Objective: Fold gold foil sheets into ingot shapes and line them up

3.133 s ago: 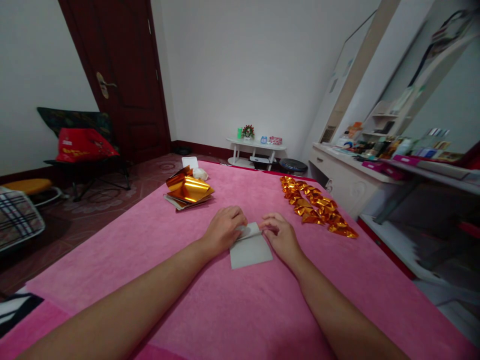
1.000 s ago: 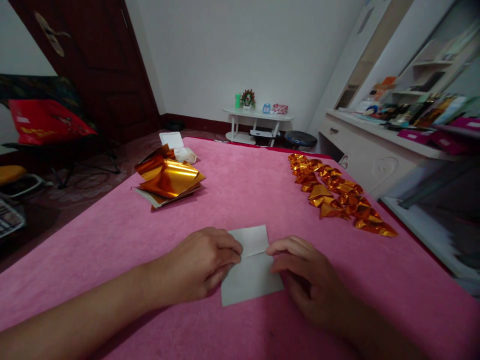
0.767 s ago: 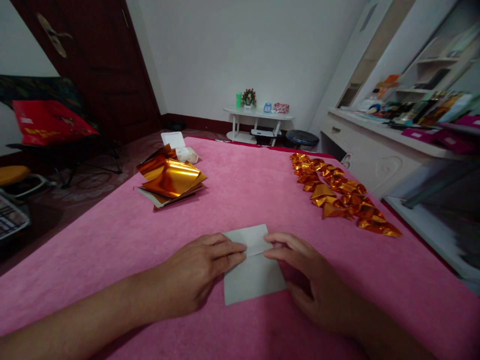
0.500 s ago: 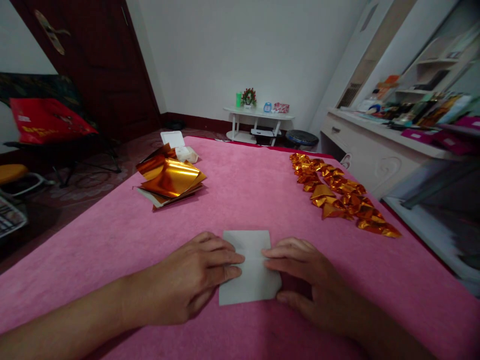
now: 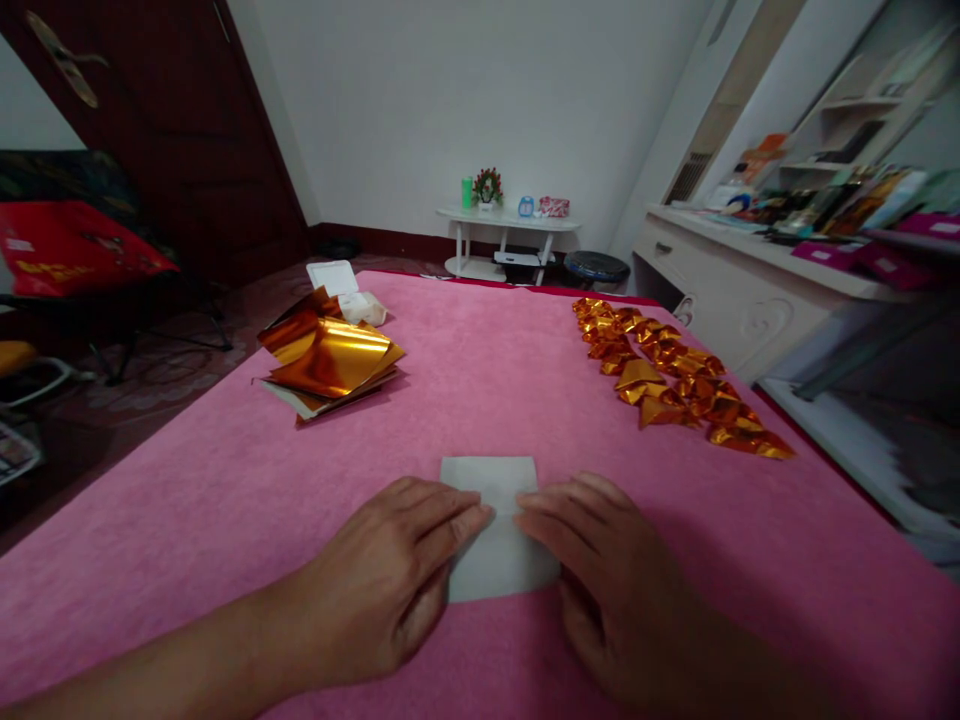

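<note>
A pale grey-white sheet of paper (image 5: 499, 565) lies on the pink cloth in front of me, with a faint crease across its middle. My left hand (image 5: 401, 560) is closed at the paper's left side, its thumb and index tips together at the crease. From the right, my right hand (image 5: 607, 575) has its fingers together, tips pressed on the paper near the same crease; its thumb is bent low by the right edge. A narrow strip of paper shows between the two sets of fingertips. The sheet's underside is hidden.
Gold foil sheets (image 5: 330, 358) are piled at the back left, beside a white open box (image 5: 334, 277). Folded gold foil pieces (image 5: 660, 365) lie in rows on the right. Beyond stand a white side table (image 5: 510, 218), a round stool (image 5: 597, 267) and a cluttered dresser (image 5: 750, 285).
My left thumb has moved up against the index finger at the crease. My right fingers have drawn together and slid slightly left, with the thumb tucked lower. The view has shifted slightly.
</note>
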The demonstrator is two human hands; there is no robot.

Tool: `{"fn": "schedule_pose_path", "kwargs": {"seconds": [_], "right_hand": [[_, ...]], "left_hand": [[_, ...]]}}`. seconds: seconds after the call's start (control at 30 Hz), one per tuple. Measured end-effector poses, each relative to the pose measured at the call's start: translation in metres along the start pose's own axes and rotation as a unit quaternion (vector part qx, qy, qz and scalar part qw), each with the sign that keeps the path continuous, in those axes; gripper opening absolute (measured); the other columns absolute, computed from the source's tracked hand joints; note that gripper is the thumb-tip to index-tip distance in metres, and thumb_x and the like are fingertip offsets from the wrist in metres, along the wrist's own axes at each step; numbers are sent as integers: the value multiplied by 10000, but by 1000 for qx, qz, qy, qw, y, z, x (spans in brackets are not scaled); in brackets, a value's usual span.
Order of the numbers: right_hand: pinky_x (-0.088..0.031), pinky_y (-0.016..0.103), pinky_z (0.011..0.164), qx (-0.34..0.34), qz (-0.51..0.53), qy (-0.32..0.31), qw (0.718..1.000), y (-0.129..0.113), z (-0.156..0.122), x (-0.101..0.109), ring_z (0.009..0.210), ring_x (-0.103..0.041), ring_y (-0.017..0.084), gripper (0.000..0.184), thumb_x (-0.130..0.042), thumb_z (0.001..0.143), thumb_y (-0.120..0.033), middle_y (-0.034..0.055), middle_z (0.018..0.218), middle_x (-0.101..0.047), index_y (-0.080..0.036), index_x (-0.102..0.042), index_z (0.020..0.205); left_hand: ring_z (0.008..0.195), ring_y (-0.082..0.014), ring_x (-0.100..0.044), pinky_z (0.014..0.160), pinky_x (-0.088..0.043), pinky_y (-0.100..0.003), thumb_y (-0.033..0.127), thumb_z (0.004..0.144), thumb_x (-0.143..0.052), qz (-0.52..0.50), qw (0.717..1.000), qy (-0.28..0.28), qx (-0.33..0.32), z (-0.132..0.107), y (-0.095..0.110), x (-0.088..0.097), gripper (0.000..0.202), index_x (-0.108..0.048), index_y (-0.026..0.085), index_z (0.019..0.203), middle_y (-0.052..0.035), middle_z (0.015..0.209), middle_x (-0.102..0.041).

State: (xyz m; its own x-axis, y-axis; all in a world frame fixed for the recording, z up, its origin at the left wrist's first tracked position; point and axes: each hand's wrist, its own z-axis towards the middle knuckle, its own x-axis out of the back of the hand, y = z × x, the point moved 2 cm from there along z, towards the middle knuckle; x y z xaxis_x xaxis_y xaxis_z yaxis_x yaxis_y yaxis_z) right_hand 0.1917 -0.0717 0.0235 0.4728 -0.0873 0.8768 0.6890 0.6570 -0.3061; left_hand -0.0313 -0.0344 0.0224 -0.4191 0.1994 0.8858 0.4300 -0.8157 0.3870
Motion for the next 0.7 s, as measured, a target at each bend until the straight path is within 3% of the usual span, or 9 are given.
{"fn": "schedule_pose_path", "kwargs": {"seconds": [0.1,0.2,0.37,0.5,0.7], "right_hand": [[-396,502,980,-42,50,18,998,4,0,-3,1093,-522,280,667,-492,608,-35,80,1207,-587,-246,-476,1241],[-474,436,873,-81,106,35,990,12,3,-6,1009,-563,235,546,-447,710,-7,68,1108,-626,-263,-506,1188],[-470,396,852,-67,152,30,986,19,7,-6,996,-567,216,362,-545,791,-99,50,1094,-643,-251,-570,1119],[-455,403,853,-44,131,21,990,19,7,-5,1002,-558,228,311,-637,774,-183,55,1127,-636,-234,-615,1080],[-452,358,850,-46,124,33,991,18,5,-6,992,-563,194,205,-528,879,-185,46,1098,-650,-243,-649,1034]], "left_hand": [[1091,-224,-542,932,-443,-417,76,772,-460,-14,1000,-3,1,-1,-4,1,638,-377,271,1374,-72,1254,-561],[1080,-195,-550,904,-462,-372,62,841,-416,-21,1000,17,9,-1,-13,1,542,-425,280,1338,-61,1225,-582],[1053,-181,-561,897,-462,-343,138,903,-437,-53,998,31,4,2,-26,-2,393,-499,259,1271,-64,1162,-610],[1074,-223,-545,913,-447,-382,257,825,-601,-55,998,12,-12,4,-19,6,446,-511,256,1261,-68,1190,-594],[1116,-224,-513,996,-378,-403,148,706,-607,-48,998,-47,1,5,-4,21,575,-502,239,1264,-58,1249,-555]]}}
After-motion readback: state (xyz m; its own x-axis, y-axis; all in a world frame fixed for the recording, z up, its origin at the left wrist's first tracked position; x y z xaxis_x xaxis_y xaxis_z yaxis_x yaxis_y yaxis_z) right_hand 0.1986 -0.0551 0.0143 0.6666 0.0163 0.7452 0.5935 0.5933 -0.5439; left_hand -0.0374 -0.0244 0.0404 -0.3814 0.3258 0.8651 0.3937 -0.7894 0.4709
